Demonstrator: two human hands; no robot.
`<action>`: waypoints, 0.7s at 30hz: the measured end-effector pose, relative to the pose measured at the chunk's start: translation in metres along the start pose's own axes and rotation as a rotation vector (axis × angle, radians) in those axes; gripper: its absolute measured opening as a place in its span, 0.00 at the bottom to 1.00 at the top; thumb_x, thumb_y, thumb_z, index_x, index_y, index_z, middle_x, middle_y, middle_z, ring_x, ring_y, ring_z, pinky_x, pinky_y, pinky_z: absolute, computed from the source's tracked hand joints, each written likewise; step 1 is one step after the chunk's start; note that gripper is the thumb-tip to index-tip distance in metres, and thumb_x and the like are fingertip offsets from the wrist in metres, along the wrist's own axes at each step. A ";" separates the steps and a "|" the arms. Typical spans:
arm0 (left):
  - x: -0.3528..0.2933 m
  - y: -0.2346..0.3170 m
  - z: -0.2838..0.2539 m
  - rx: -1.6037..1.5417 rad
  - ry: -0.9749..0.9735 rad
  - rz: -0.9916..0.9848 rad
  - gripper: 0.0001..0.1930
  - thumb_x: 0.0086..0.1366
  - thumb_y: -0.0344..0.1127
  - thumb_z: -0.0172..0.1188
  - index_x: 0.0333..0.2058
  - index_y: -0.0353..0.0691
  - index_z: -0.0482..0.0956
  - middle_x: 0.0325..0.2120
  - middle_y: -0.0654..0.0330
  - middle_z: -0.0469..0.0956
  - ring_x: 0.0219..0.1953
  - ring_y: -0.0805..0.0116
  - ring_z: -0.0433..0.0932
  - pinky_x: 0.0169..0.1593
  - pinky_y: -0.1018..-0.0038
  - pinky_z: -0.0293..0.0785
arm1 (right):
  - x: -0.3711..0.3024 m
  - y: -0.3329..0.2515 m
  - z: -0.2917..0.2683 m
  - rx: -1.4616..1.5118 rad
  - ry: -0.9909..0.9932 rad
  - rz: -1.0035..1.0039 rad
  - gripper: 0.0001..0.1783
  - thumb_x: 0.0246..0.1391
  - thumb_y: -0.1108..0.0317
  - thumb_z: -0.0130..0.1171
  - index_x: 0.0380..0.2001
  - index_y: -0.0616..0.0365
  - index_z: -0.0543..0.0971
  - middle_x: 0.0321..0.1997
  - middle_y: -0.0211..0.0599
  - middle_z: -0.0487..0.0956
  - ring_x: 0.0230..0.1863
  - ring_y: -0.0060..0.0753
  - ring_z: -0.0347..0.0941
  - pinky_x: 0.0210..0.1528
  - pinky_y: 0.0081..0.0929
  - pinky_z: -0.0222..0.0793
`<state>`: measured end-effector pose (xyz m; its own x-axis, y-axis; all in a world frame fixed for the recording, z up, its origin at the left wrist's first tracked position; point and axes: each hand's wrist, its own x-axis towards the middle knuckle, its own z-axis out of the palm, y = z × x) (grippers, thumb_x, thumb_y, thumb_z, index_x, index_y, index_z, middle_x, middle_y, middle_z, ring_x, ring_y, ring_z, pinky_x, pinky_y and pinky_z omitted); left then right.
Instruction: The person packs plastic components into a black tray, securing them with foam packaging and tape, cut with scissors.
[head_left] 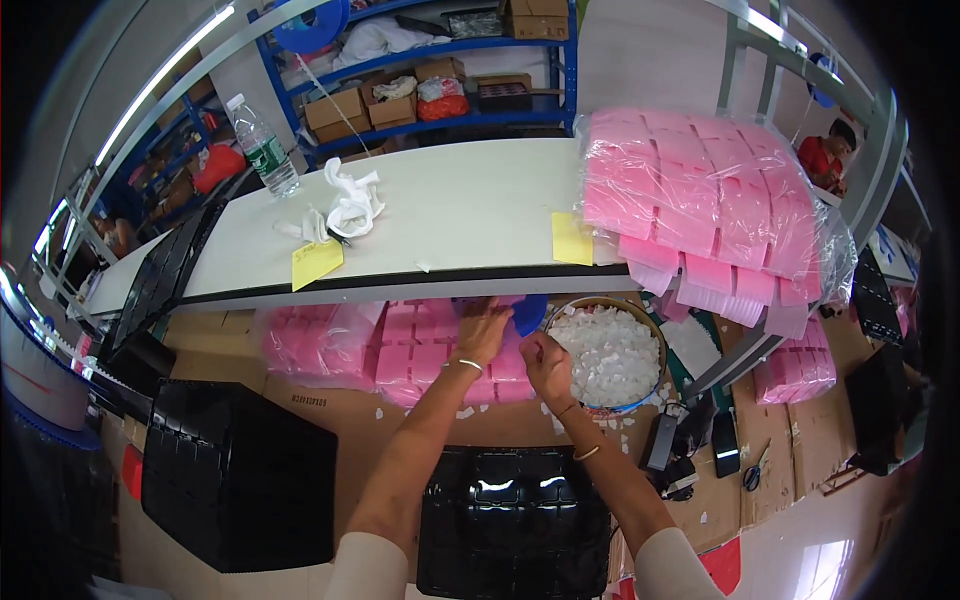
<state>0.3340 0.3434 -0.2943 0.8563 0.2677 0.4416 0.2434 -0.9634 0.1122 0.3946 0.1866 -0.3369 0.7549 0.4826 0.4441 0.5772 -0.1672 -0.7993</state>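
Both my arms reach forward over a black plastic tray [515, 545] toward stacked pink pieces [415, 350] beneath the raised shelf. My left hand [483, 335] lies over the stacks with its fingers stretched out, next to a blue round object [528, 314] partly hidden under the shelf edge. Just right of it, my right hand [548, 370] is closed, its fingers bent together. Whatever it holds, if anything, is too small to make out. Close beside that hand stands a round tub [660, 350] full of small whitish translucent pieces [605, 355].
Above the work area runs a white shelf [460, 200] carrying a water bottle [262, 145], crumpled white cloth [352, 200] and bagged pink pieces [700, 190]. Another black tray [240, 480] sits left. Scissors [757, 468] and a dark phone [725, 445] lie right. A person [828, 158] sits far right.
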 end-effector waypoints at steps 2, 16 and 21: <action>0.001 -0.010 -0.008 -0.081 -0.113 -0.036 0.19 0.53 0.25 0.61 0.45 0.43 0.81 0.49 0.51 0.78 0.51 0.50 0.76 0.50 0.55 0.74 | -0.007 -0.013 -0.019 -0.046 0.022 -0.063 0.09 0.56 0.65 0.64 0.34 0.60 0.80 0.29 0.44 0.81 0.24 0.36 0.78 0.29 0.32 0.72; -0.208 -0.006 -0.051 -0.627 0.248 -0.603 0.15 0.70 0.39 0.56 0.44 0.33 0.83 0.37 0.46 0.82 0.39 0.51 0.81 0.45 0.64 0.75 | -0.077 -0.034 -0.033 0.086 -0.044 -0.320 0.06 0.55 0.78 0.60 0.37 0.65 0.80 0.40 0.49 0.83 0.41 0.52 0.81 0.41 0.36 0.76; -0.225 0.039 -0.059 -0.789 0.439 -0.716 0.17 0.72 0.42 0.55 0.45 0.33 0.83 0.33 0.48 0.84 0.38 0.64 0.82 0.43 0.70 0.75 | -0.083 -0.048 -0.047 0.024 -0.049 -0.363 0.05 0.55 0.79 0.60 0.36 0.64 0.80 0.41 0.47 0.83 0.42 0.49 0.81 0.42 0.35 0.77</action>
<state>0.1236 0.2451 -0.3371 0.3670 0.8783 0.3064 0.1244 -0.3728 0.9195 0.3185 0.1140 -0.3165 0.4861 0.5479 0.6808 0.7968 0.0421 -0.6027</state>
